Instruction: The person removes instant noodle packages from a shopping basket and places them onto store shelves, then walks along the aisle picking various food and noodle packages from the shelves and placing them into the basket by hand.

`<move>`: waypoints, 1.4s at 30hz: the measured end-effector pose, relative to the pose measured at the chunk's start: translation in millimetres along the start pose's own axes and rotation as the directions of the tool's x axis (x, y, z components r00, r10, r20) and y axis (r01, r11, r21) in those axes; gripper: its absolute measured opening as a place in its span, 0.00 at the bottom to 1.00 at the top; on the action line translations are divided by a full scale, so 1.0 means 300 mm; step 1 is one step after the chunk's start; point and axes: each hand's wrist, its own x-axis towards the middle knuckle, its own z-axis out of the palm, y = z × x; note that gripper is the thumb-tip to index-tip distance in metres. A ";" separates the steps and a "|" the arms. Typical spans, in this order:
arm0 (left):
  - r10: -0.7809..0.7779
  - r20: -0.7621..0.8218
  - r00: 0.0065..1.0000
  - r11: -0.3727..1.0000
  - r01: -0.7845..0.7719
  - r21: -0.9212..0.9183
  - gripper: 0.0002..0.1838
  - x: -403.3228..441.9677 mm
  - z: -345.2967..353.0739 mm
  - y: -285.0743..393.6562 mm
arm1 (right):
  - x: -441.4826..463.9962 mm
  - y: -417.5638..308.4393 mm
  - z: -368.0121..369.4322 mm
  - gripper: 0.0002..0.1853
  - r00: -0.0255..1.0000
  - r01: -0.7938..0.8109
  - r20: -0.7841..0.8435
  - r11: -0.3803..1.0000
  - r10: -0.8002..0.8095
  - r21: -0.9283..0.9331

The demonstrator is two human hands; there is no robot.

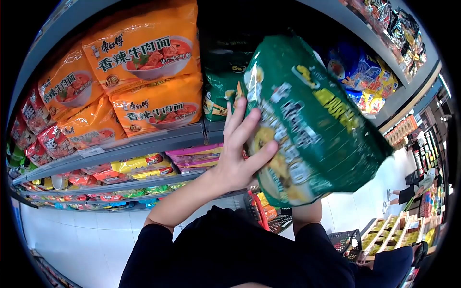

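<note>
A large green multipack of instant noodles point(312, 125) is held up, tilted, in front of the shelf. My left hand point(242, 144) lies along its left side, thumb and fingers against the wrapper and fingertips pointing up. My right hand is hidden behind the lower part of the pack; only the forearm shows, running up to it, and the pack appears to rest on that hand. Another green noodle pack point(221, 86) stands on the shelf just behind my left fingertips. Orange beef noodle packs point(153, 55) are stacked to the left of it.
The grey shelf edge point(144, 139) runs below the orange packs, with lower shelves of colourful packets point(139, 165) underneath. Blue packs point(350, 67) sit at the right. A black basket point(281, 222) is on the floor below. A person point(408, 194) stands in the aisle at right.
</note>
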 end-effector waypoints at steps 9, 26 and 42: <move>0.071 -0.105 0.992 0.964 -0.042 0.262 0.38 0.132 0.089 -0.104 | 0.397 -0.095 -0.045 0.19 0.974 0.028 0.225 0.999 -0.020 -0.035; -0.182 0.283 0.942 0.807 -0.022 0.590 0.32 0.114 0.071 -0.235 | 0.742 0.109 0.162 0.28 0.956 -0.018 0.282 0.980 0.075 -0.200; 0.003 0.074 0.997 0.799 -0.047 0.600 0.33 0.049 -0.034 -0.319 | 0.686 0.186 0.111 0.28 0.947 0.226 0.292 0.925 -0.134 -0.307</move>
